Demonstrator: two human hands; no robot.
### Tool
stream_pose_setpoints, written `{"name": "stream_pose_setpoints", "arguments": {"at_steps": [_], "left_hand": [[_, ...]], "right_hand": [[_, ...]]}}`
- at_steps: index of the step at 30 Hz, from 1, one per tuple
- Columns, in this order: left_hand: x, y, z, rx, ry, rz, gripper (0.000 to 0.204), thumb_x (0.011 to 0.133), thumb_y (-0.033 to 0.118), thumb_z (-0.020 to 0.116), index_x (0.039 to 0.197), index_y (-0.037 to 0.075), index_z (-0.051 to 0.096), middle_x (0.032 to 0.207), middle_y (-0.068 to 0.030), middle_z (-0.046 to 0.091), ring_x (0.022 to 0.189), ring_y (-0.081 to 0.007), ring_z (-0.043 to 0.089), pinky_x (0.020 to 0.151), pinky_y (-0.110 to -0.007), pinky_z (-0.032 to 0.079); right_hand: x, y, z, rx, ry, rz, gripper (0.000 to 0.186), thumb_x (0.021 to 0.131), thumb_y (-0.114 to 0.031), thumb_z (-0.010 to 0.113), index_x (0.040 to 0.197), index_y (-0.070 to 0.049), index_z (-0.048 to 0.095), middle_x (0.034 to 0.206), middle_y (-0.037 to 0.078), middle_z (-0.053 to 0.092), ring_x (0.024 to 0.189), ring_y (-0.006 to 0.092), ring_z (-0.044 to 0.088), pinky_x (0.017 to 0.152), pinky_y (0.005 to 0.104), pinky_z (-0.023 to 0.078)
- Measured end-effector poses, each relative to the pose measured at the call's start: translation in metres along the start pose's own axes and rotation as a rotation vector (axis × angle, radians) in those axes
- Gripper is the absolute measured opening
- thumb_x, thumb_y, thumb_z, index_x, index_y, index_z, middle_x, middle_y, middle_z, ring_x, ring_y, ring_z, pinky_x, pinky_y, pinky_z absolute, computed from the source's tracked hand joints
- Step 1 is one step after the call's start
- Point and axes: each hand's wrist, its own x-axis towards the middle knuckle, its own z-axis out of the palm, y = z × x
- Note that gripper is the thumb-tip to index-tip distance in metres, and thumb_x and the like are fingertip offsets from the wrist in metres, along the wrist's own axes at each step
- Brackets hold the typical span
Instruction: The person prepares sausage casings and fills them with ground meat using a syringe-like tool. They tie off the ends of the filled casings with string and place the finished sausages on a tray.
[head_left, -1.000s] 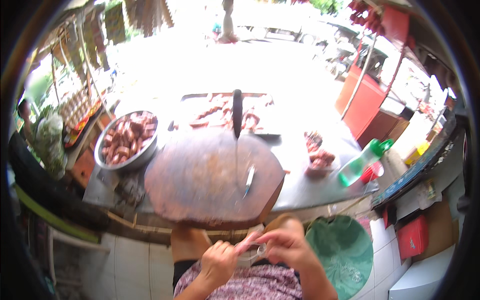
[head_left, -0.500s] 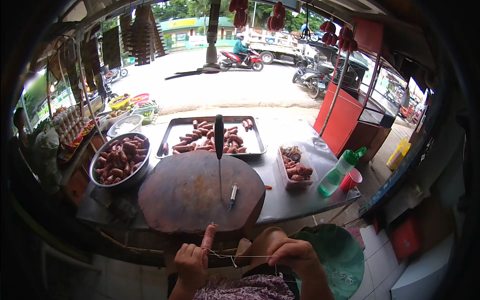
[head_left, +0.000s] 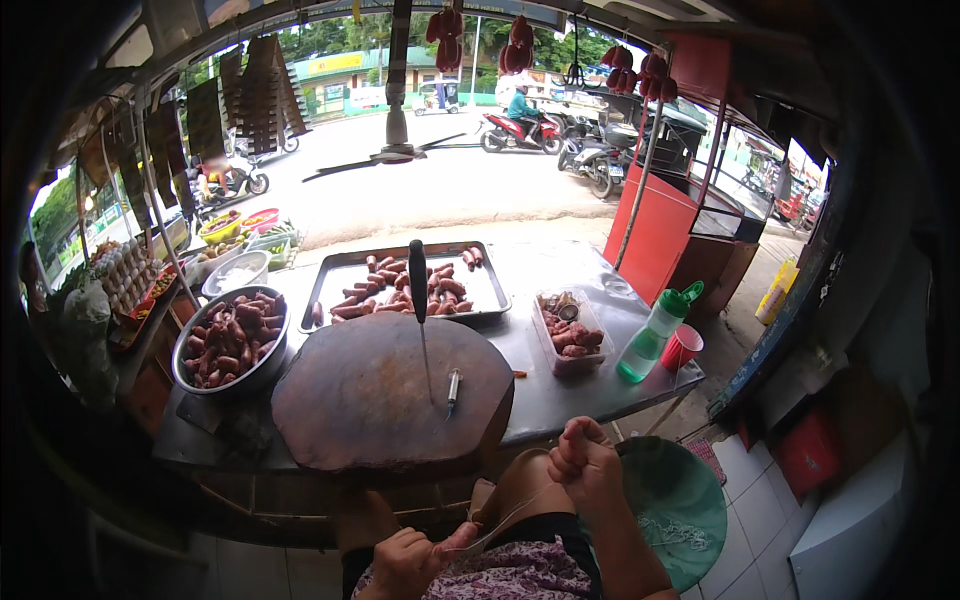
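While the left hand is holding tight to one sausage, low over the lap, the right hand is sitting higher in a fist, pinching a white string that is running between both hands; on the table, a metal bowl and a flat tray are holding many sausages, and a clear box is holding red meat

a green-capped bottle stands beside a red cup; outside, a red motorbike.
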Motion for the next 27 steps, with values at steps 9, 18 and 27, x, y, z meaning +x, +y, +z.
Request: {"name": "stream_pose_setpoints", "arguments": {"at_steps": [9, 18, 27], "left_hand": [[-0.008, -0.044, -0.007, -0.237, -0.085, -0.548, 0.022, 0.091, 0.011, 0.060, 0.074, -0.002, 0.067, 0.065, -0.0062, 0.059, 0.061, -0.0108, 0.055, 0.056, -0.029, 0.042], [-0.001, -0.038, 0.016, -0.857, -0.435, -0.592, 0.034, 0.098, 0.022, 0.062, 0.071, 0.002, 0.064, 0.075, -0.0043, 0.066, 0.063, -0.0099, 0.055, 0.058, -0.024, 0.043], [0.009, -0.021, 0.028, -0.885, -0.519, -0.683, 0.025, 0.102, 0.018, 0.055, 0.085, 0.002, 0.064, 0.072, -0.0019, 0.061, 0.061, -0.0091, 0.054, 0.054, -0.023, 0.040]], "right_hand": [[0.000, 0.012, -0.050, 0.038, 0.118, 0.050, 0.015, 0.100, -0.019, 0.059, 0.091, -0.010, 0.067, 0.057, -0.002, 0.034, 0.049, 0.0100, 0.029, 0.045, 0.0273, 0.025], [-0.027, -0.004, -0.139, -0.275, 0.385, -0.082, 0.015, 0.102, -0.009, 0.049, 0.098, -0.002, 0.062, 0.083, 0.012, 0.067, 0.073, 0.0234, 0.067, 0.074, 0.0419, 0.059], [-0.050, -0.016, -0.102, -0.809, 0.355, -0.210, 0.024, 0.101, -0.013, 0.059, 0.119, 0.003, 0.064, 0.101, 0.007, 0.070, 0.089, 0.0107, 0.064, 0.083, 0.0250, 0.052]]}}
